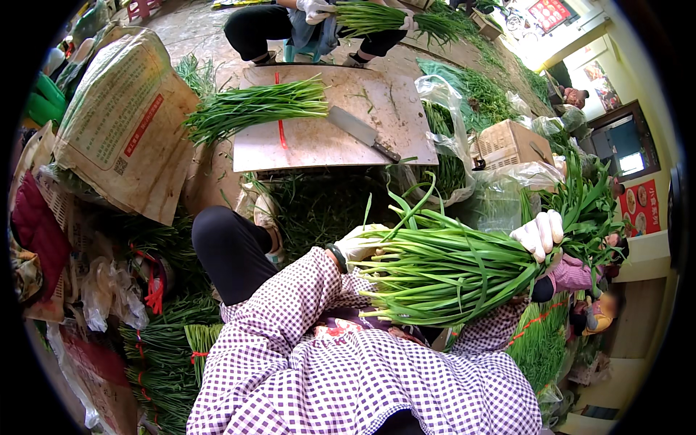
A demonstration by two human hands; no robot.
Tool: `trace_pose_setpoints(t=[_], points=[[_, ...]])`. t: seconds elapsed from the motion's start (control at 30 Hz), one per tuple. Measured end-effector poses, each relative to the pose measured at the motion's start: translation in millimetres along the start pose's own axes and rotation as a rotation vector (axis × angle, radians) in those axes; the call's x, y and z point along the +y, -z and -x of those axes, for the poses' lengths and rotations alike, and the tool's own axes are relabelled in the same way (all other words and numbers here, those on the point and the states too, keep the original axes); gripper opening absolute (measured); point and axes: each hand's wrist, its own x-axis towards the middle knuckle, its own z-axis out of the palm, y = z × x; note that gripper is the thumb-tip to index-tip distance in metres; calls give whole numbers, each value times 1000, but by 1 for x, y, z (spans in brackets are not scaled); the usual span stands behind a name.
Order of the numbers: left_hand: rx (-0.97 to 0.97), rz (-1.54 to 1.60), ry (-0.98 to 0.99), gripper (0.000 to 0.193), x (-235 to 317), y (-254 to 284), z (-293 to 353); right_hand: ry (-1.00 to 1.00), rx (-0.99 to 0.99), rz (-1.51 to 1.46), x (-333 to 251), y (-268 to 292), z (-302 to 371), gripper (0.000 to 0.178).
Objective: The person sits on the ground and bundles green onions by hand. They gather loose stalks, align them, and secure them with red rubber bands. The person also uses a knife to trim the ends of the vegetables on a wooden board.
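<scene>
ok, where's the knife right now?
Head view, upper centre: the knife lies on the wooden board, right of a chive bundle, away from both hands.

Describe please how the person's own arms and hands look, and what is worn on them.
Both arms are covered by long sleeves of purple-and-white checked cloth, loose and gathered at the cuffs. The left hand and the right hand each wear a thin white glove. A dark band circles the left wrist, between the glove and the cuff. No other markings can be seen.
</scene>
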Motion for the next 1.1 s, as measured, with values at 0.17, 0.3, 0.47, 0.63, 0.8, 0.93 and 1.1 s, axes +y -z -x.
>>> trace_pose_setpoints(t=[0.17,0.3,0.47,0.63,0.8,0.93,1.1], points=[[126,-104,-19,21,5,3,1,29,-35,-44,-3,4,10,21],[459,-139,-89,19,1,20,7,-63,-173,-12,-8,10,7,14],[528,-469,23,11,23,32,36,-42,0,55,-18,6,21,20],[313,-207,82,42,50,-14,50,-17,-90,64,-18,11,18,25],[346,-551,-41,13,57,-46,45,-11,-117,74,-12,13,15,26],[553,-1000,-99,11,57,-37,46,5,-120,150,-11,7,13,28],[686,-1848,144,39,70,-25,67,-45,-198,109,-24,10,16,27]])
